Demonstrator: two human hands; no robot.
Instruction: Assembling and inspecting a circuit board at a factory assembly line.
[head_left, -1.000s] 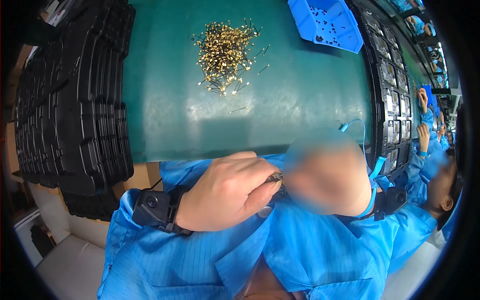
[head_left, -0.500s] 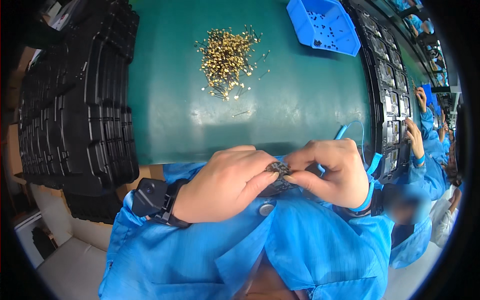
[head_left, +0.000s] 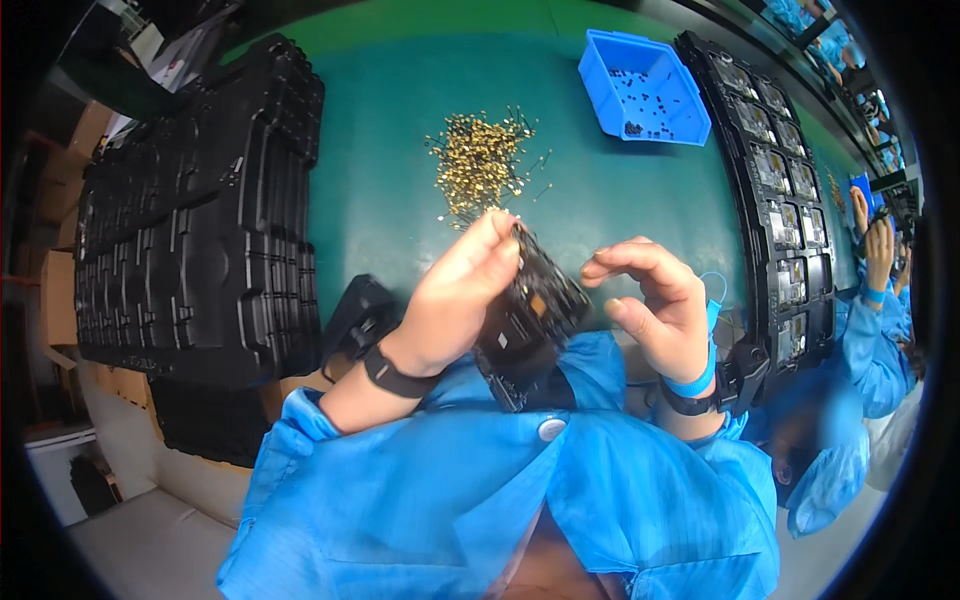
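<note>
My left hand grips a dark, phone-sized electronic assembly by its upper edge, in front of my chest. The assembly is tilted, its face blurred by motion, with an orange-brown patch and small light spots on it. Just right of it, my right hand is raised, thumb and fingers apart, nothing between them. Beyond my left hand, a pile of small gold-and-black pieces with thin stems lies on the green mat.
Tall stacked black trays stand at the left. Far right of the pile sits a blue bin with small black parts inside. Beside it runs a black tray holding several devices in its pockets. Co-workers' hands show at the far right.
Both hands were together on the assembly near my chest. My right hand has let go and come away; my left hand has raised and turned the assembly. The whole view has shifted.
</note>
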